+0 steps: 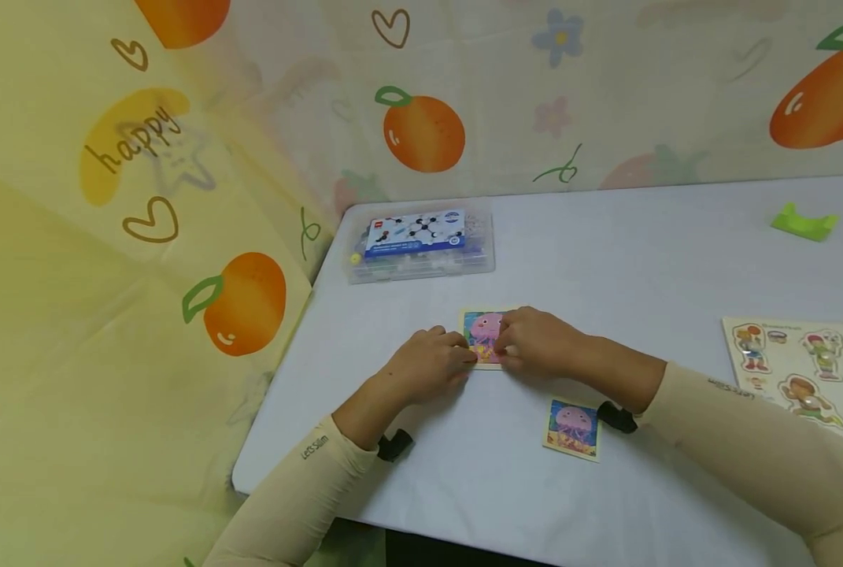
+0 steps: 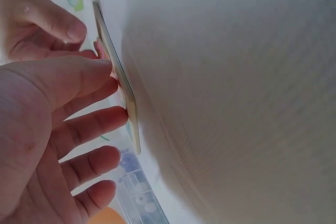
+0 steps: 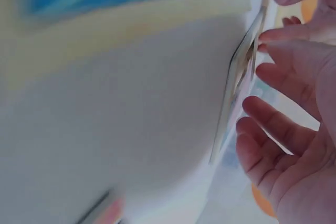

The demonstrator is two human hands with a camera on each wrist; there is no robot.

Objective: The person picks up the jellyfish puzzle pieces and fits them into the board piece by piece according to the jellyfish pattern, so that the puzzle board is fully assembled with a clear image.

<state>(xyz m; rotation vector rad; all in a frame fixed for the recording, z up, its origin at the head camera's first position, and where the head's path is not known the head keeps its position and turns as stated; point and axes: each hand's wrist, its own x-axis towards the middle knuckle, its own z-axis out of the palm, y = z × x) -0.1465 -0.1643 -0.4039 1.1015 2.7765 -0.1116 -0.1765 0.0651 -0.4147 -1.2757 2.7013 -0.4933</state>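
A small wooden jigsaw puzzle [image 1: 482,324] with a pink jellyfish on blue lies flat on the white table, partly covered by both hands. My left hand [image 1: 431,358] touches its left part with thumb and fingertips, the other fingers loosely spread. From the right, my right hand [image 1: 540,340] reaches over the puzzle. Its thumb and index finger pinch a thin puzzle piece [image 3: 254,59], tilted slightly up from the board; little of the piece shows. Below the right hand lies a smaller jellyfish picture card [image 1: 572,429].
A clear plastic case [image 1: 421,264] with a molecule-model label stands at the back left. A wooden board [image 1: 775,346] with sports figures lies at the right, and a light-green plastic part [image 1: 805,224] farther back. Printed cloth hangs behind and left of the table.
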